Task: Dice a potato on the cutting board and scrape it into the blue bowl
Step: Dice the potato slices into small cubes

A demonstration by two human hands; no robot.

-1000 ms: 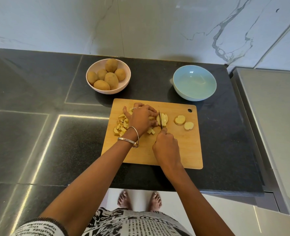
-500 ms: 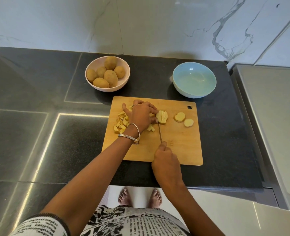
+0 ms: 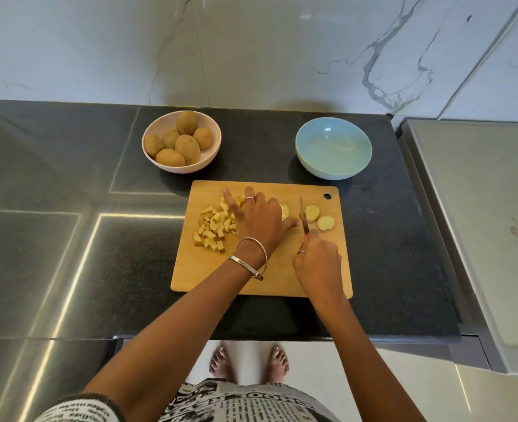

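Knife (image 3: 304, 219) has shifted right — a second ago the blade was cutting through the potato piece under the left hand's fingertips, now it sits beside the two potato slices (image 3: 318, 218) at the board's upper right. Right hand (image 3: 318, 261) moved right with it, back up the board after pulling toward the near edge. Left hand (image 3: 259, 222) spread flatter — index finger now stretched toward the diced pieces (image 3: 215, 228).

Both forearms reach forward from the bottom edge. The left hand (image 3: 259, 222) lies palm down, fingers spread and fairly straight (a ring on one). The right hand (image 3: 318, 260) is curled closed, forefinger extended along the top.
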